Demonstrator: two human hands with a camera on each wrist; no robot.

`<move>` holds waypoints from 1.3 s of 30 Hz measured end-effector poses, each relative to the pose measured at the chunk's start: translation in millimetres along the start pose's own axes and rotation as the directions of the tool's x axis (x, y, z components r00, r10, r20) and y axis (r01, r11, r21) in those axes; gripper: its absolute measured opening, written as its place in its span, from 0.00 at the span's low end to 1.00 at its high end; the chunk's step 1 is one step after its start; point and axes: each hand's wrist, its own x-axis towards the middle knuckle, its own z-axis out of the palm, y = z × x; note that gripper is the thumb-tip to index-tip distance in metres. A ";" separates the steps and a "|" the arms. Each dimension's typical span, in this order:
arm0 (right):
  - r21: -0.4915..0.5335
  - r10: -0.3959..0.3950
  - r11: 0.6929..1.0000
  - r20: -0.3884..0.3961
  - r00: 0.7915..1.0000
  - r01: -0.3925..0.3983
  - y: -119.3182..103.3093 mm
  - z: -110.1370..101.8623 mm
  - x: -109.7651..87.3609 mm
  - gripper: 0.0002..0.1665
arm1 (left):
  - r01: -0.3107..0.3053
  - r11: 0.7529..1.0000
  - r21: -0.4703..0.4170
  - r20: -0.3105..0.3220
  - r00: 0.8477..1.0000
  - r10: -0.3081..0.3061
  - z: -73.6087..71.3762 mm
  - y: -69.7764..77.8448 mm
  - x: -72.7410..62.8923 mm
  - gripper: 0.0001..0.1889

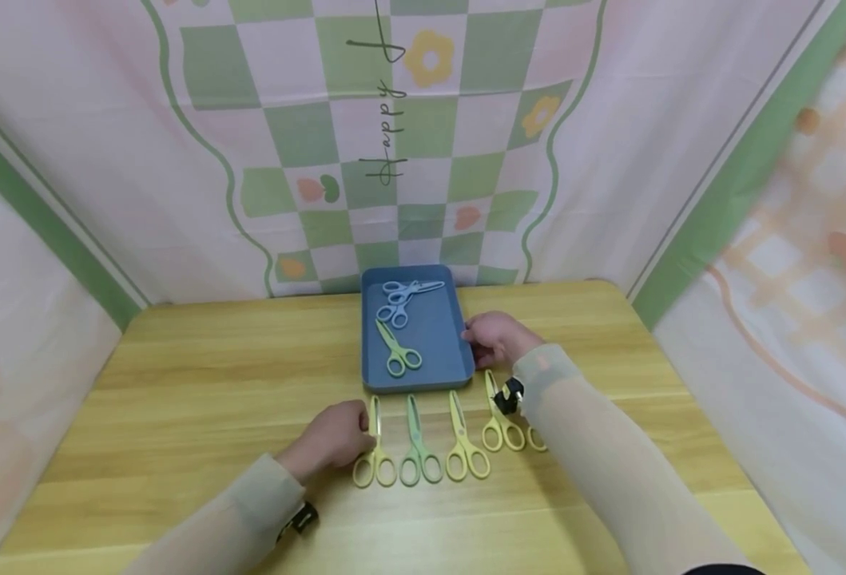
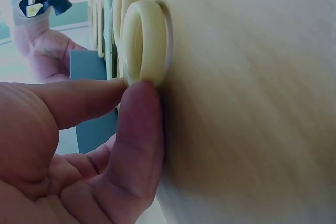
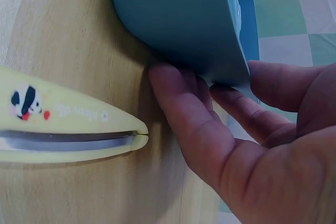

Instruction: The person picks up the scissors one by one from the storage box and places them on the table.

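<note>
My left hand point(image 1: 332, 435) pinches the leftmost yellow scissors point(image 1: 383, 473) between thumb and finger. In the left wrist view the fingertips meet right at the lower edge of a handle loop point(image 2: 152, 40). With the right hand point(image 1: 498, 337) I grip the right side of a blue tray point(image 1: 442, 343). The right wrist view has the thumb on the tray's rim and curled fingers point(image 3: 189, 108) against the outside wall. Two pairs of light blue scissors point(image 1: 399, 313) and one green pair point(image 1: 396, 351) lie in the tray.
To the right of the pinched pair, a green pair point(image 1: 415, 439) and yellow scissors point(image 1: 460, 435) lie in a row, blades toward the tray. Another yellow pair point(image 1: 494, 423) lies by my right wrist; a further yellow handle point(image 1: 535, 439) is partly under that arm. A patterned curtain point(image 1: 293, 136) hangs behind the table.
</note>
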 end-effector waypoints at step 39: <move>0.026 -0.007 1.000 0.014 1.000 0.007 1.5 -1.3 0.7 0.16 | -0.137 0.990 -0.030 -0.131 0.983 0.133 -63.9 40.6 19.4 0.24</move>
